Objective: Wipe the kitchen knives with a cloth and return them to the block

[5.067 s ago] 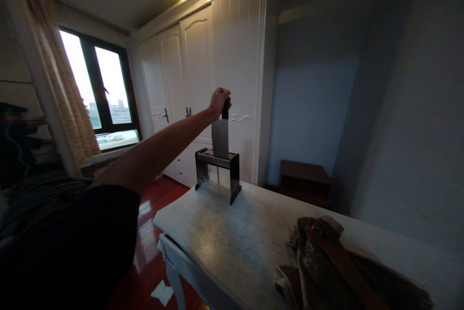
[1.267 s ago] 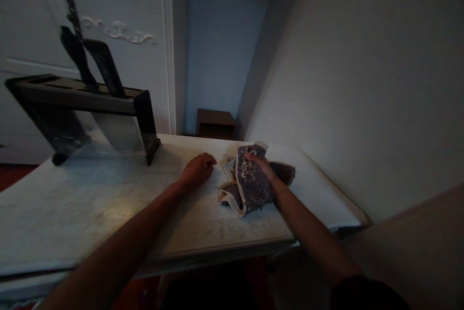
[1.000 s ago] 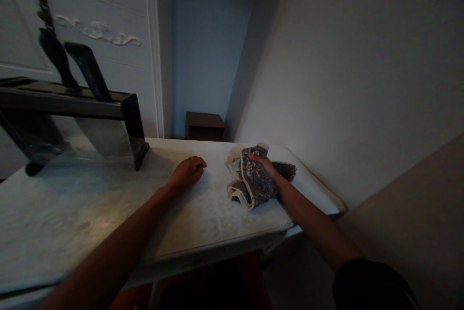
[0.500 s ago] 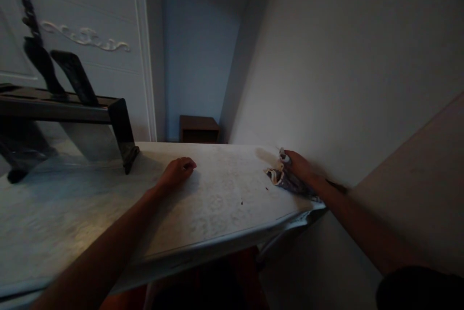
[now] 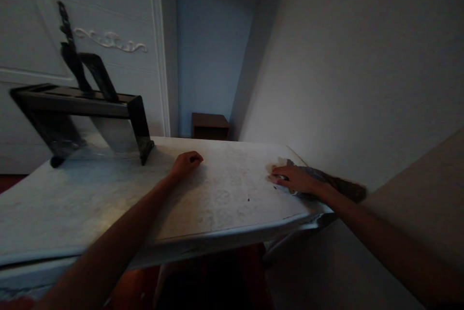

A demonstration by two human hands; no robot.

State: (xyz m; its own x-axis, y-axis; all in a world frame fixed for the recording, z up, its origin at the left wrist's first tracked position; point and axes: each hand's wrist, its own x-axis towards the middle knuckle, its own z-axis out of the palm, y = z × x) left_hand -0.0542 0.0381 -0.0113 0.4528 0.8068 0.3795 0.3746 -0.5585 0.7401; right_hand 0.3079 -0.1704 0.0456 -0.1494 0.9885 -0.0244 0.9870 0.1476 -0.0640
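Observation:
A crumpled, patterned cloth [image 5: 319, 174] lies at the right end of the white-covered table [image 5: 224, 199], close to the wall. My right hand [image 5: 295, 178] rests on top of it, palm down, with its fingers stretched out over the pale edge of the cloth. Part of the cloth is hidden under the hand and wrist. My left hand [image 5: 185, 164] rests on the table left of the middle, its fingers curled together. Nothing shows between them. A small dark speck [image 5: 248, 199] lies on the table between the hands.
At the left a black knife rack [image 5: 87, 107] stands on the table, holding dark-handled knives and a wide blade. Behind the table's far edge is a small brown box-like cabinet [image 5: 210, 120]. A pale wall [image 5: 344, 68] runs along the right.
My right hand has gone from gripping the bunched cloth to lying flat on it. The cloth is now lower and more spread out. The whole view has shifted, with more of the rack showing.

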